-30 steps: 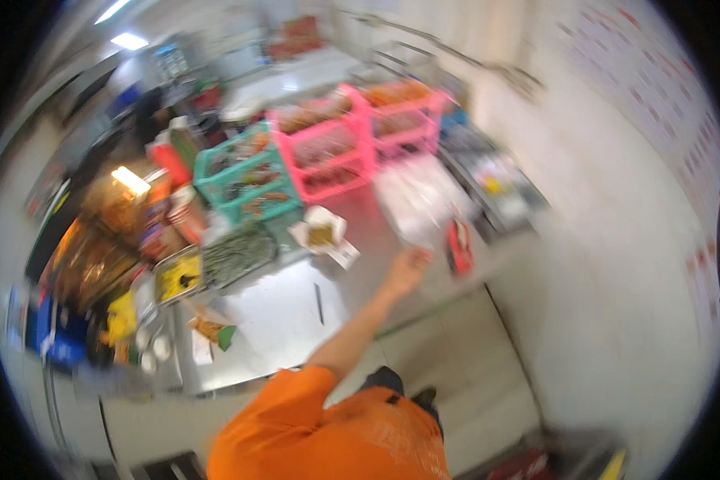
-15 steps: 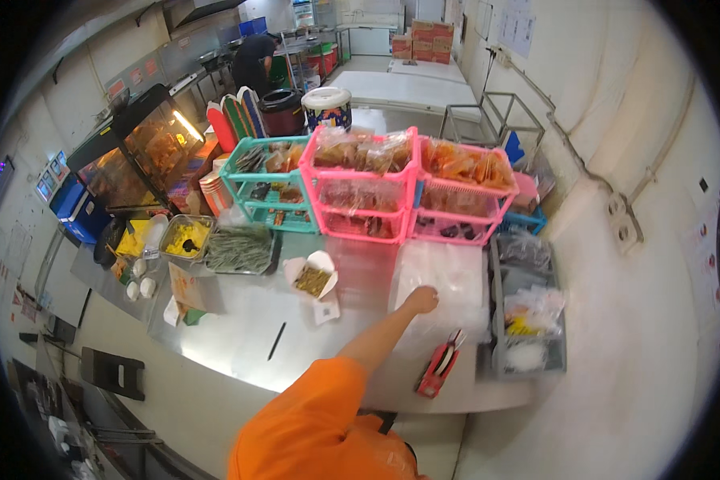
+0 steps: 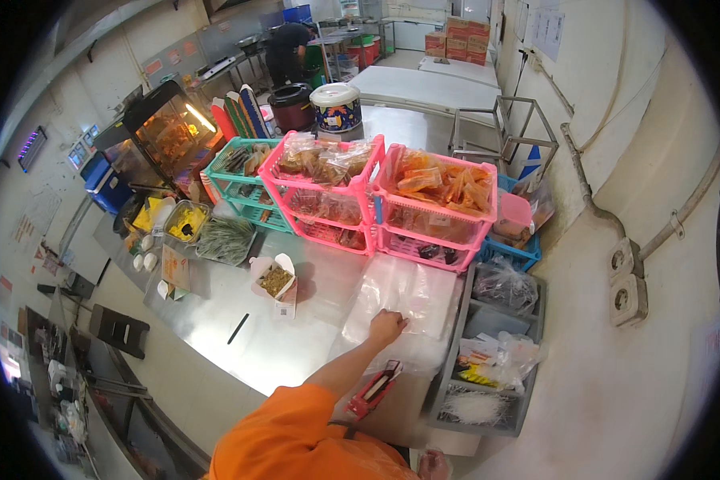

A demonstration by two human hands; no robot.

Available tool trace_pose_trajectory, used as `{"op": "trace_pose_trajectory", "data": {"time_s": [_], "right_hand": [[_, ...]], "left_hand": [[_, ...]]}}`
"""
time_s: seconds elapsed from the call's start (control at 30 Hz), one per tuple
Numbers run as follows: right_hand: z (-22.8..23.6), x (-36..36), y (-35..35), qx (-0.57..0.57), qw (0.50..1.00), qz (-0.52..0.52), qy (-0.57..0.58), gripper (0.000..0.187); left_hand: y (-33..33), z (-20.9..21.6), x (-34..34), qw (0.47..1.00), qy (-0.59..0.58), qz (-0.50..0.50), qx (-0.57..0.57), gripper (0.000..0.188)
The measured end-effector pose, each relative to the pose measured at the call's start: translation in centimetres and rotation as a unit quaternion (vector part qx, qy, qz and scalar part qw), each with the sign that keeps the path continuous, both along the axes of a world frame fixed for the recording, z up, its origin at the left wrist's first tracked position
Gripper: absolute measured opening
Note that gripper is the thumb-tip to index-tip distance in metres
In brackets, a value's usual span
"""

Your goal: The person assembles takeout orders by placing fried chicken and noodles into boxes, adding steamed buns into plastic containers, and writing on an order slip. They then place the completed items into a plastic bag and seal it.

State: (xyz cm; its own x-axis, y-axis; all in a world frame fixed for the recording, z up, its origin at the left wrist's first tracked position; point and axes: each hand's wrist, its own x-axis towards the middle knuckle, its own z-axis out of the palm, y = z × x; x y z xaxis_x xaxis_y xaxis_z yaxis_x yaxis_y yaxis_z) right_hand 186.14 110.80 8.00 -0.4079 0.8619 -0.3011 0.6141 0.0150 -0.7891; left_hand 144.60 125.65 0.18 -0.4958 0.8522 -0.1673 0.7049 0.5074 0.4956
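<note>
One left hand (image 3: 388,326) touching a clear plastic stack (image 3: 408,290), fingers curled, pinch unclear, right hand (image 3: 434,464) low, fingers indistinct

- We look through a wide fisheye camera worn on the person's head, upright, with a dark round rim closing in the corners.
- We face down and forward across the steel counter (image 3: 296,344), with the orange sleeve (image 3: 276,428) close below us.
- Our left hand (image 3: 388,326) sits just below mid-view; our right hand (image 3: 434,464) is at the lower edge.
- Beyond, we see the pink stacking baskets (image 3: 322,186) from above, into their top tiers.
- Farthest off, cardboard boxes (image 3: 466,40) look small near the upper edge.
- Toward our right, the wall (image 3: 680,376) bends with the lens.
</note>
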Motion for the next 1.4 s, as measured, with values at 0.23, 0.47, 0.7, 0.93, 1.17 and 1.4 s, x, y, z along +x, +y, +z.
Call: {"op": "trace_pose_trajectory", "data": {"time_s": [0.23,0.47,0.7,0.93,1.17,1.4], "right_hand": [[-1.7,1.5,5.4,0.098,0.99,0.102,0.029,0.033],[-2.3,3.1,8.7,-0.015,0.985,0.157,0.077,0.028],[-0.2,2.8,8.9,0.047,0.983,0.155,0.085,0.014],[2.3,3.1,9.7,0.105,0.966,0.233,0.028,0.015],[5.4,-0.4,11.1,0.108,0.965,0.237,0.02,0.016],[11.9,-17.6,12.3,0.257,0.942,0.183,0.113,0.056]], "left_hand": [[0.3,-0.6,2.4,0.982,0.134,-0.031,0.13,0.026],[1.9,0.3,1.6,0.973,0.211,-0.071,-0.062,0.017],[0.1,-0.8,-0.5,0.994,0.091,-0.048,0.04,0.025],[-0.7,5.7,-0.2,0.981,-0.064,0.007,0.182,0.023],[-3.2,12.4,-1.2,0.916,-0.288,0.133,0.246,0.049],[-11.1,20.7,-2.6,0.882,-0.379,0.123,0.25,0.053]]}}
